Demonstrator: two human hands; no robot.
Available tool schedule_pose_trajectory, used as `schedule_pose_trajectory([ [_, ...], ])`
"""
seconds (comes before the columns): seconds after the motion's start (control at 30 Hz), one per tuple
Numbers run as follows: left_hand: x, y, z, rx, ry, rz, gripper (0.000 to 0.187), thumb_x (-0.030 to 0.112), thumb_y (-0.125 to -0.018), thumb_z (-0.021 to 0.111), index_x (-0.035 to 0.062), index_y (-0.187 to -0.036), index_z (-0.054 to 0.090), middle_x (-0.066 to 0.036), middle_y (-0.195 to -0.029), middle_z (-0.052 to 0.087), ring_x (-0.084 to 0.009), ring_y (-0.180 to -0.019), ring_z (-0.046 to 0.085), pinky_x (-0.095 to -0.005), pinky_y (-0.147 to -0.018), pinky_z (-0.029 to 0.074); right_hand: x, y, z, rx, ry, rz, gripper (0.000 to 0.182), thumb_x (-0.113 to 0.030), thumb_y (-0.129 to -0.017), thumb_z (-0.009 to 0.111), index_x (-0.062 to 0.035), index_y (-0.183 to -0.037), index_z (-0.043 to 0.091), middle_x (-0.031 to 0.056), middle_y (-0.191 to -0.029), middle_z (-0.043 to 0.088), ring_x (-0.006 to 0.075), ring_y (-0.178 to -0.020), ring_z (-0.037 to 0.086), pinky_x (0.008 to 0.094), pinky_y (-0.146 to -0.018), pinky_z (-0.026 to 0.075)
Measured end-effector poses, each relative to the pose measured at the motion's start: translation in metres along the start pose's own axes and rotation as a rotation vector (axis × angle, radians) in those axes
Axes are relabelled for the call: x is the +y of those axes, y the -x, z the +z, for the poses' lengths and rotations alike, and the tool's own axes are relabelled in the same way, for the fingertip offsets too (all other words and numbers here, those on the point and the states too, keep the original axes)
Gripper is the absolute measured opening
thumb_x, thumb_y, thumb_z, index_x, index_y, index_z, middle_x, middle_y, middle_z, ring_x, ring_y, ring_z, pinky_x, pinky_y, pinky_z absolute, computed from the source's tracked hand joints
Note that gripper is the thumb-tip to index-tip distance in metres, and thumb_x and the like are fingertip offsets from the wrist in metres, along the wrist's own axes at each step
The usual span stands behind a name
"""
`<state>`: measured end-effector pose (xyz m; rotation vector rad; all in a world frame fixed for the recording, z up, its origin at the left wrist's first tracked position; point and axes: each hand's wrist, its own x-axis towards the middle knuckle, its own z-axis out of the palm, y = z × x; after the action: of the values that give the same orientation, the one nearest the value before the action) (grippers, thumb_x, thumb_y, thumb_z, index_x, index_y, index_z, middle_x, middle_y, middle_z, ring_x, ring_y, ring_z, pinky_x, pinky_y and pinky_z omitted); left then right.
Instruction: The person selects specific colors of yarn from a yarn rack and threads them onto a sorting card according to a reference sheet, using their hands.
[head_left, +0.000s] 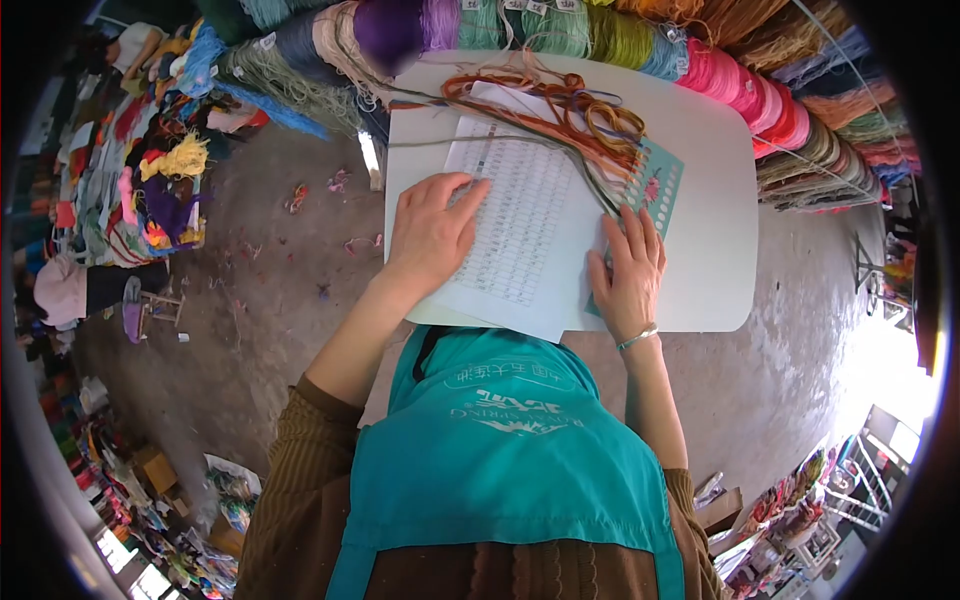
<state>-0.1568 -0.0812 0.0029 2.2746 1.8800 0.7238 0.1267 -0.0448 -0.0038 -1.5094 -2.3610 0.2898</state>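
Observation:
A printed sheet [515, 230] covered in rows of small text lies on the white table [715, 240]. My left hand [432, 225] rests over its left edge, fingers stretched and apart, index finger pointing across the print. On the right, my right hand [632, 270] lies flat with extended fingers on a teal card [662, 175] with punched holes and a flower print. Its fingertips touch or nearly touch the lower end of dark green thread strands [590, 180]. Orange, brown and tan threads [560, 110] loop across the upper sheet and toward the card's holes.
Hanks of coloured yarn [540, 30] hang along the table's far side, with pink ones [750, 95] at the right. More yarn [175, 190] hangs on the left near a small stool [160, 305]. Thread scraps [297, 198] litter the concrete floor. A teal apron [510, 440] covers my front.

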Motion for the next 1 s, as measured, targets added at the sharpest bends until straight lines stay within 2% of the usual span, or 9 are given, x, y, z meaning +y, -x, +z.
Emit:
schedule_pose_trajectory([
  [0.27, -0.0003, -0.0020, 0.0043, -0.011, -0.031, -0.025, 0.045, 0.009, -0.085, 0.063, 0.0149, -0.130, 0.062, -0.007, -0.123, 0.055, -0.0290, -0.115, 0.051, -0.0443, -0.096, 0.039, 0.0072, 0.0007, 0.0018, 0.032, -0.051, -0.006, 0.048, -0.019, -0.087, 0.062, -0.0075, -0.133, 0.058, 0.0129, -0.148, 0.048, 0.0335, -0.141, 0.037, 0.0492, -0.118, 0.023],
  [0.4, -0.0007, -0.0014, 0.0051, 0.004, -0.031, -0.011, 0.045, 0.007, -0.086, 0.062, 0.0134, -0.131, 0.061, -0.009, -0.123, 0.054, -0.0304, -0.113, 0.051, -0.0434, -0.096, 0.040, 0.0082, 0.0003, 0.0033, 0.041, -0.055, -0.010, 0.047, -0.019, -0.087, 0.062, -0.0074, -0.132, 0.058, 0.0128, -0.147, 0.049, 0.0333, -0.141, 0.037, 0.0494, -0.118, 0.023],
  [0.77, -0.0023, 0.0004, 0.0090, 0.058, 0.003, -0.004, 0.039, 0.008, -0.084, 0.065, 0.0149, -0.122, 0.067, -0.007, -0.121, 0.057, -0.0292, -0.114, 0.053, -0.0426, -0.097, 0.040, 0.0072, 0.0002, 0.0043, 0.064, -0.051, -0.004, 0.047, -0.021, -0.086, 0.062, -0.0069, -0.131, 0.060, 0.0123, -0.147, 0.049, 0.0322, -0.140, 0.038, 0.0489, -0.118, 0.023],
  [1.0, -0.0007, 0.0007, 0.0094, 0.071, -0.014, -0.002, 0.039, 0.008, -0.083, 0.066, 0.0150, -0.121, 0.067, -0.007, -0.121, 0.058, -0.0292, -0.113, 0.053, -0.0423, -0.096, 0.040, 0.0074, 0.0009, 0.0050, 0.062, -0.044, -0.004, 0.047, -0.022, -0.087, 0.061, -0.0071, -0.131, 0.060, 0.0125, -0.147, 0.049, 0.0321, -0.141, 0.038, 0.0487, -0.118, 0.023],
])
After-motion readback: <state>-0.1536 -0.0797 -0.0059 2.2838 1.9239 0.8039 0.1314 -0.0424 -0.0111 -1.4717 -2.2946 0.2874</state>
